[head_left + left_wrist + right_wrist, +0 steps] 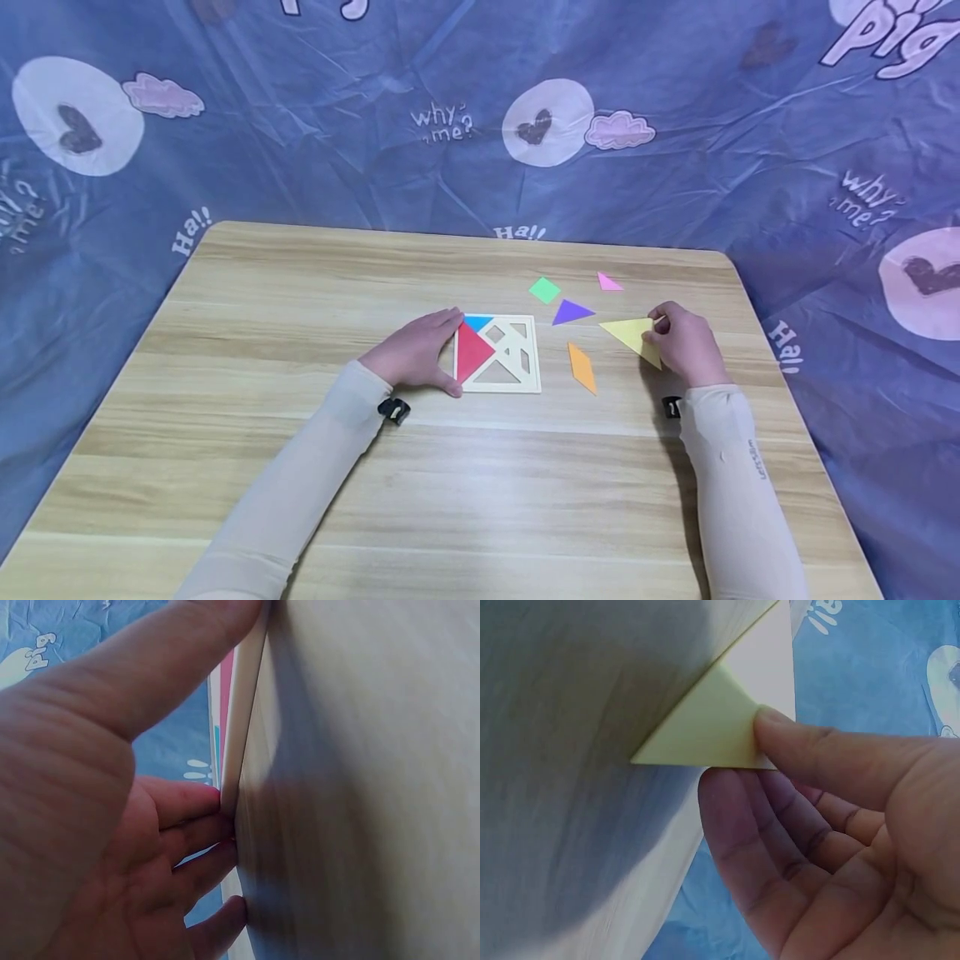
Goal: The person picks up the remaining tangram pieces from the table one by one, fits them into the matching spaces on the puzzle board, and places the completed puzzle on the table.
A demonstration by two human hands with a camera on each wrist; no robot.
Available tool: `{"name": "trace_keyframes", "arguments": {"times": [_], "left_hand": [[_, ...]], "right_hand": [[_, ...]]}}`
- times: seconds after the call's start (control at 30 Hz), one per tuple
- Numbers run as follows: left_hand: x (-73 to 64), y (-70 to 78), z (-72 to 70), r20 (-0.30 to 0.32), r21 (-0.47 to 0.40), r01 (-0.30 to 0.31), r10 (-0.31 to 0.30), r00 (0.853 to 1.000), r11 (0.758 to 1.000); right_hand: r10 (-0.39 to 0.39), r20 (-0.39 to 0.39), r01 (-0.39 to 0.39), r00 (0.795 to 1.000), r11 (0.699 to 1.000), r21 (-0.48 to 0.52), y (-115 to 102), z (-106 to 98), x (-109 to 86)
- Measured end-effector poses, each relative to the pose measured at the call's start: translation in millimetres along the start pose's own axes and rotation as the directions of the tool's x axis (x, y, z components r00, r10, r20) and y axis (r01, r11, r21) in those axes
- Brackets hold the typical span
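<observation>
My left hand [412, 350] spans the left side of a white tangram board [536, 358], thumb at the near corner and fingers at the far one. The left wrist view shows the thumb and fingertips against the board's pale edge [245, 697]. A red triangle [471, 354] and a blue triangle [476, 322] fill two of its recesses; several others show as cut-outs. Over to the right, my right hand [687, 343] pinches a large yellow triangle [628, 334] between thumb and fingers. In the right wrist view this yellow triangle [705, 724] is tilted, close over the table.
Between board and right hand lie an orange parallelogram [582, 368] and a purple triangle [572, 312]. Farther back are a green square [545, 290] and a pink triangle [608, 282]. The wooden table [480, 500] ends at a blue printed cloth [337, 150].
</observation>
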State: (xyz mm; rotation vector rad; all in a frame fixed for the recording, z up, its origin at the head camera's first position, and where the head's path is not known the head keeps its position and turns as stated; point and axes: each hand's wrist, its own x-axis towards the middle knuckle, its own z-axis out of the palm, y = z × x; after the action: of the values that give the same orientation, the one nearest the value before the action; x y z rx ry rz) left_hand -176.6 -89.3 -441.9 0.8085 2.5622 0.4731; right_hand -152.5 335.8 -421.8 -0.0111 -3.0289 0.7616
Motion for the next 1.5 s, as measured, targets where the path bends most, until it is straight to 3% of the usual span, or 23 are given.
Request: {"name": "trace_keyframes", "arguments": {"times": [0.4,0.57,0.73,0.87,1.03,1.27,1.5], "left_hand": [[0.8,0.1,1.5,-0.007,-0.010,-0.009,0.008,1.000,1.000],[-0.2,-2.8,2.0,-0.009,-0.012,0.001,-0.001,1.000,1.000],[-2.2,-4.4,-0.1,-0.001,-0.023,0.009,-0.009,1.000,1.000],[-2.4,-4.2,-1.9,0.009,-0.016,0.004,-0.003,1.000,1.000],[-0.9,-3.1,-3.8,0.015,0.000,-0.003,0.003,1.000,1.000],[-0.3,-3.5,-3.5,0.012,-0.010,0.001,-0.001,1.000,1.000],[-0.2,-3.2,-3.1,0.014,-0.015,0.015,-0.014,1.000,1.000]], "right_hand": [[-0.062,-0.083,0.064,0.995,0.998,0.015,-9.3,-3.1,-4.6],[-0.120,-0.157,0.123,0.980,0.992,0.009,-33.7,-6.3,-3.6],[-0.198,-0.189,0.219,0.962,0.970,0.101,-70.2,5.2,-3.1],[-0.249,-0.112,0.267,0.962,0.944,0.193,-99.6,21.7,-5.7],[-0.269,0.057,0.242,0.961,0.925,0.295,-127.0,38.0,-8.9],[-0.336,0.274,0.230,0.901,0.906,0.355,-143.4,57.5,-5.7],[-0.327,0.370,0.187,0.869,0.911,0.366,-149.7,67.9,-1.5]]}}
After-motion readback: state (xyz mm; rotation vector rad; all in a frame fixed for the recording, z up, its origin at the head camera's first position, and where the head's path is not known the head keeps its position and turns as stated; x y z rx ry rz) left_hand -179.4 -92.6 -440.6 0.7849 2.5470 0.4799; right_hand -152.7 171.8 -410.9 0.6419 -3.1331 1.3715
